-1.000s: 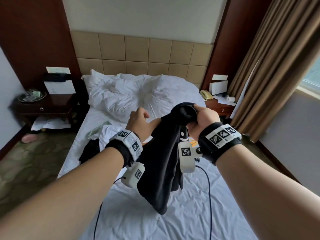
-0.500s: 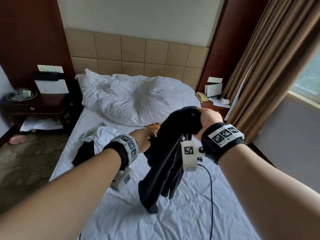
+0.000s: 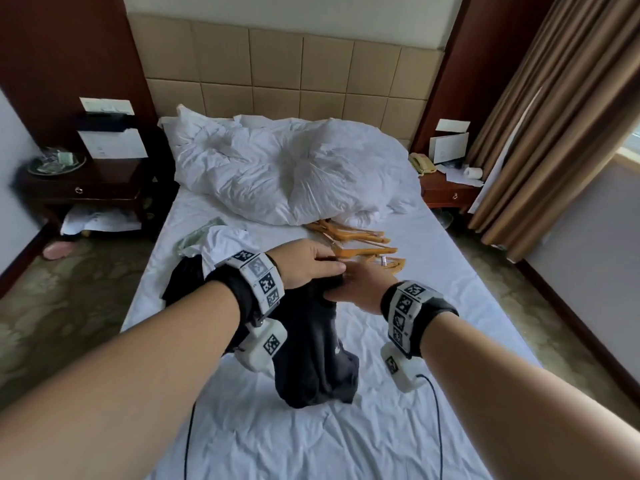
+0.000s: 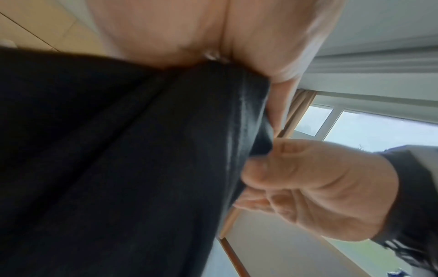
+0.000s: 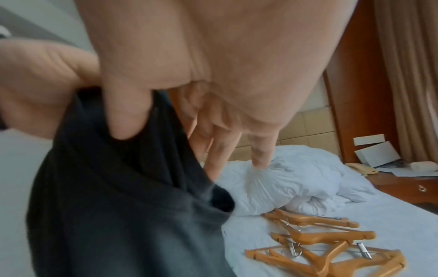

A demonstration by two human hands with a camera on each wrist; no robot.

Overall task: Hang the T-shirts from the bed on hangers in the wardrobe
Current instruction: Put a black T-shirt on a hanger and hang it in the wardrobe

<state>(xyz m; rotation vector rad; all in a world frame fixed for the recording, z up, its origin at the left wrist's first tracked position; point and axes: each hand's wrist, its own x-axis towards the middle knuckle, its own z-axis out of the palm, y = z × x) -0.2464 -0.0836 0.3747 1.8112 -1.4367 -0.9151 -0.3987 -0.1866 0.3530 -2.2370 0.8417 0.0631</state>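
A black T-shirt (image 3: 311, 358) hangs bunched from both hands above the bed (image 3: 433, 306), its lower end touching the sheet. My left hand (image 3: 311, 265) grips its top edge from above. My right hand (image 3: 360, 289) pinches the same edge, with the thumb (image 5: 123, 116) outside the black T-shirt (image 5: 106, 206) and the fingers (image 5: 225, 146) behind it. In the left wrist view the right hand (image 4: 308, 187) holds the cloth's edge (image 4: 249, 131). Several wooden hangers (image 3: 363, 244) lie on the sheet just beyond the hands. A white T-shirt (image 3: 221, 240) and another dark garment (image 3: 183, 282) lie to the left.
A crumpled white duvet (image 3: 277, 174) fills the head of the bed. Dark nightstands stand on both sides, the left (image 3: 86, 188) with a tray, the right (image 3: 446, 192) with a phone. Brown curtains (image 3: 554, 133) hang at the right. Cables trail from both wrist cameras.
Both hands came down and forward with the black T-shirt, from chest height to just above the hangers. The hands now sit close together at the shirt's top edge.
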